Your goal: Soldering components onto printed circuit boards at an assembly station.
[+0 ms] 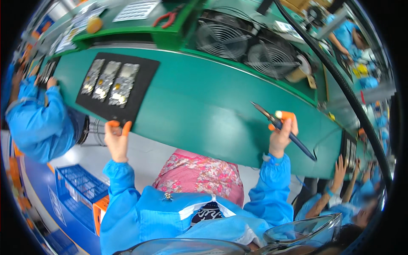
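my right hand is clamping the dark-blue handle of the iron, fingers wrapping round it, and the metal tip is pointing up and leftward over the green surface, well apart from the boards. my left hand is resting at the near edge of the black mat, finger and thumb standing apart; i cannot tell whether they are gripping it. three boards are lying side by side on the mat. beyond, red pliers are lying on the shelf, left of two fans.
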Action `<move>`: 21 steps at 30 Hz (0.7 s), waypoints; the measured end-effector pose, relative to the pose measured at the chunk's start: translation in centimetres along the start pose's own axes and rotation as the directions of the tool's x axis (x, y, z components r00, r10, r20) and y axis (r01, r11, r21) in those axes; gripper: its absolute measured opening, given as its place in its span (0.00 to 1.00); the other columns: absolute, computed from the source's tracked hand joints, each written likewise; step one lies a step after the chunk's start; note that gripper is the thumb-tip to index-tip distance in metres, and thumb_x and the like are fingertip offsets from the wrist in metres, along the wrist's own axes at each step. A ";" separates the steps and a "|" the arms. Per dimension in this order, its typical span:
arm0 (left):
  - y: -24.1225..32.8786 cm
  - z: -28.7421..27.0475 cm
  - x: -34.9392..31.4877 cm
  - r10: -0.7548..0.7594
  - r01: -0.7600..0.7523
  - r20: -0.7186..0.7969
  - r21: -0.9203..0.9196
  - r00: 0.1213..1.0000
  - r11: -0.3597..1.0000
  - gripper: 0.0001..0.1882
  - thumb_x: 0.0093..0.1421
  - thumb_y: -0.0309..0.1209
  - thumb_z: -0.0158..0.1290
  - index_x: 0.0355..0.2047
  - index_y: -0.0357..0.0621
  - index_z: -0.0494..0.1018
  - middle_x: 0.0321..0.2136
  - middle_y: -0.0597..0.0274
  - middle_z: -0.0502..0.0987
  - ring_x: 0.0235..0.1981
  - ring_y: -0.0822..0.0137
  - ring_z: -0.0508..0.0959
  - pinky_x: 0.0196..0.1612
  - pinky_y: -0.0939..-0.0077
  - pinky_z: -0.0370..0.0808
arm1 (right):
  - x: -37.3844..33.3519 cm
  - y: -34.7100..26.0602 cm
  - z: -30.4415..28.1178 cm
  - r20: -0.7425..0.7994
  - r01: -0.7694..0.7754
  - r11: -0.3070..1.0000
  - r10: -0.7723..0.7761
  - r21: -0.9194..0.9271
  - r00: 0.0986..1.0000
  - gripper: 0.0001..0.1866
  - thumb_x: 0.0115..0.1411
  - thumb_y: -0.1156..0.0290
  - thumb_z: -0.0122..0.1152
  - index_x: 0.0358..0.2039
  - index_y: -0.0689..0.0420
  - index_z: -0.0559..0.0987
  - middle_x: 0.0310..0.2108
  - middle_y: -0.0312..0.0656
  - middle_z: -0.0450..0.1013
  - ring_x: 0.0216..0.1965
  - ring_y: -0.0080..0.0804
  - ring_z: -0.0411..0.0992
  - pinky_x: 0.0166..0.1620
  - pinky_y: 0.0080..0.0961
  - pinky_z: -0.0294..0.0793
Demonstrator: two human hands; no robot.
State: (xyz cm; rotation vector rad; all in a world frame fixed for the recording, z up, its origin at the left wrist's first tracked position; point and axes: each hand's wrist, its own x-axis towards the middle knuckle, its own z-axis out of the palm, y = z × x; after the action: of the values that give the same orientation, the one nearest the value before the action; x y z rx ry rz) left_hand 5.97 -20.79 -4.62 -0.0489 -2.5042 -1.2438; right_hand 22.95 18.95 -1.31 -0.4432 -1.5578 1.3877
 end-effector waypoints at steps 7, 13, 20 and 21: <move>-4.8 0.6 0.7 -0.368 0.362 0.059 -0.380 0.928 0.851 0.15 0.49 0.27 0.58 0.31 0.43 0.62 0.15 0.76 0.60 0.13 0.83 0.57 0.16 0.89 0.52 | -0.4 1.4 0.1 0.013 0.064 0.981 -0.062 -0.182 0.998 0.16 0.60 0.62 0.43 0.28 0.64 0.72 0.18 0.36 0.67 0.15 0.18 0.64 0.16 0.12 0.59; -3.7 -3.6 1.0 -0.464 0.703 0.561 -0.345 0.686 0.622 0.09 0.59 0.28 0.38 0.40 0.45 0.63 0.29 0.54 0.73 0.08 0.84 0.52 0.10 0.90 0.47 | 0.0 0.1 0.2 -0.046 -0.060 0.995 0.056 -0.077 0.997 0.16 0.60 0.62 0.42 0.28 0.63 0.71 0.17 0.36 0.66 0.14 0.17 0.63 0.16 0.10 0.57; 3.3 -0.8 -6.3 -0.296 0.828 0.837 -0.285 0.461 0.482 0.12 0.60 0.30 0.40 0.21 0.39 0.65 0.25 0.52 0.74 0.07 0.84 0.53 0.10 0.87 0.48 | -0.2 -1.5 -1.0 0.114 -0.114 0.992 0.107 0.059 0.988 0.16 0.59 0.60 0.44 0.31 0.63 0.72 0.19 0.35 0.68 0.16 0.16 0.65 0.17 0.09 0.58; 4.8 -0.1 -7.1 -0.243 0.838 0.899 -0.203 0.364 0.506 0.15 0.60 0.31 0.40 0.17 0.39 0.64 0.25 0.52 0.75 0.08 0.84 0.53 0.10 0.87 0.48 | -0.5 -1.6 -1.1 0.083 -0.130 0.988 0.123 0.081 0.989 0.16 0.59 0.61 0.44 0.31 0.63 0.71 0.19 0.36 0.68 0.15 0.15 0.65 0.16 0.08 0.56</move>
State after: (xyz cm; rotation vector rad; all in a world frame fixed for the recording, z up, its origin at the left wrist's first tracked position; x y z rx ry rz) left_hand 13.56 -17.11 -3.14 0.2436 -2.6132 -3.0227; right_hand 24.58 18.74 -0.19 -0.4463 -1.5479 1.5804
